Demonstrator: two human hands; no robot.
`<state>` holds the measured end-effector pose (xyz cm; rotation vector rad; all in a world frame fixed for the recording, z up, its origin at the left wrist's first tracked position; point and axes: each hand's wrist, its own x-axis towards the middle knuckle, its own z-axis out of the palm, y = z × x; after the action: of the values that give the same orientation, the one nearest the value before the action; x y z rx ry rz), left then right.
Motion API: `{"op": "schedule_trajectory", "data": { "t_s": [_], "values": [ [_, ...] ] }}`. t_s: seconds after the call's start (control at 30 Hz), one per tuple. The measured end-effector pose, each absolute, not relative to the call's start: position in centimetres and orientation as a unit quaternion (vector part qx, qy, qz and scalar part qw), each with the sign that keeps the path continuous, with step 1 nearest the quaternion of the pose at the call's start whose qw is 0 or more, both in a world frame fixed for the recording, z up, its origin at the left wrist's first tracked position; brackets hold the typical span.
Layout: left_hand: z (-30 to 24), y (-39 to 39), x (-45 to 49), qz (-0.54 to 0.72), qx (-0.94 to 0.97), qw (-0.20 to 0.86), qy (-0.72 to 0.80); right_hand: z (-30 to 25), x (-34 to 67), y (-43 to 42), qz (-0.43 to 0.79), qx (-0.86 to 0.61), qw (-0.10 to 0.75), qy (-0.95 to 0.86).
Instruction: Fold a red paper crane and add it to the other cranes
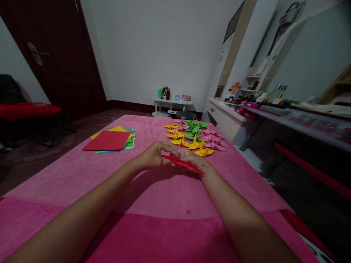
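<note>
A folded sheet of red paper (183, 163) is held edge-on between both my hands, just above the pink cloth (153, 190). My left hand (154, 155) pinches its left end with the fingers curled. At the right end my right hand (195, 158) lies over the paper with its fingers closed on it. Just beyond my hands sit several folded paper cranes (195, 138) in yellow, green and pink. A stack of coloured paper sheets (111, 140) with a red one on top lies to the left.
The pink cloth covers a wide bed or table whose right edge drops to the floor. A white desk (227, 113) cluttered with small items stands at the right. Against the far wall is a small white side table (171, 101). A dark door (57, 54) is at left.
</note>
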<state>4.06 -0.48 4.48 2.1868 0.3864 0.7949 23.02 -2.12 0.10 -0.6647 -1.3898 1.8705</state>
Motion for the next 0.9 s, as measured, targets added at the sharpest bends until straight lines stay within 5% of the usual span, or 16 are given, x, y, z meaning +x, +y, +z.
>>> {"op": "schedule_trajectory", "data": {
  "t_s": [0.23, 0.37, 0.5, 0.7, 0.9],
  "values": [
    [3.1, -0.3, 3.6, 0.342, 0.759, 0.448, 0.326, -0.5, 23.3, -1.9, 0.72, -0.332, 0.337, -0.508],
    [2.0, 0.4, 2.1, 0.297, 0.665, 0.541, 0.42, 0.3, 24.3, -1.6, 0.631, -0.473, 0.411, -0.457],
    [0.5, 0.5, 1.1, 0.275, 0.634, 0.562, 0.454, 0.9, 24.3, -1.8, 0.617, -0.448, 0.398, -0.511],
    [-1.8, 1.0, 1.1, 0.335, 0.703, 0.463, 0.424, -0.5, 21.9, -1.7, 0.425, -0.434, 0.352, -0.712],
    [-2.1, 1.6, 0.8, 0.366, 0.822, 0.223, 0.375, -1.6, 20.5, -1.5, 0.14, -0.49, 0.4, -0.762]
  ]
}}
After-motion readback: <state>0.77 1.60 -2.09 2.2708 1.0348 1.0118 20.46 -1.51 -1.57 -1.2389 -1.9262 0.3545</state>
